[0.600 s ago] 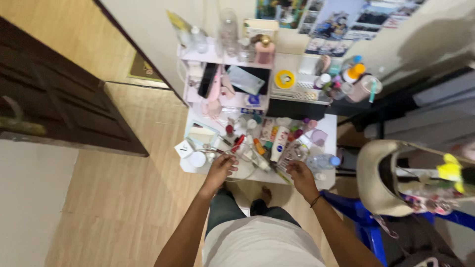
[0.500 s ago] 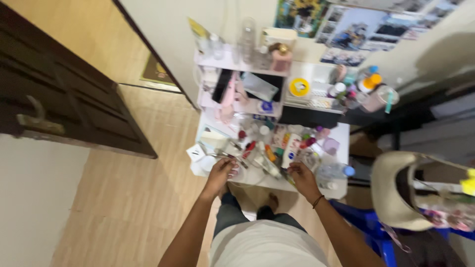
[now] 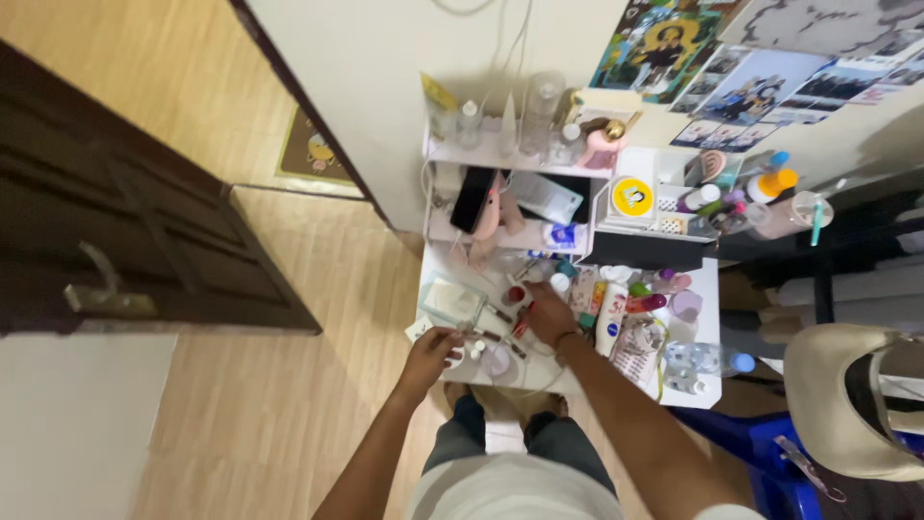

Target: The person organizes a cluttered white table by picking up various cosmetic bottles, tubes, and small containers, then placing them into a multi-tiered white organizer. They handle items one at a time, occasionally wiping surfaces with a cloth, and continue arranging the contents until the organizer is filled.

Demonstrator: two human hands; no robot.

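My left hand (image 3: 430, 352) curls on small items at the white worktop (image 3: 707, 289) near edge, grip unclear | my right hand (image 3: 549, 313), seemingly open, reaches the small red-capped pot (image 3: 517, 296) just beyond-left | right nearer

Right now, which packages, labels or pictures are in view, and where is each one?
White lotion bottle with blue label: on the white table, right of the right hand.
Round yellow label: in the white organizer, above the bottle.
Clear water bottle, blue cap: table's right edge.
Colourful posters: wall, upper right.
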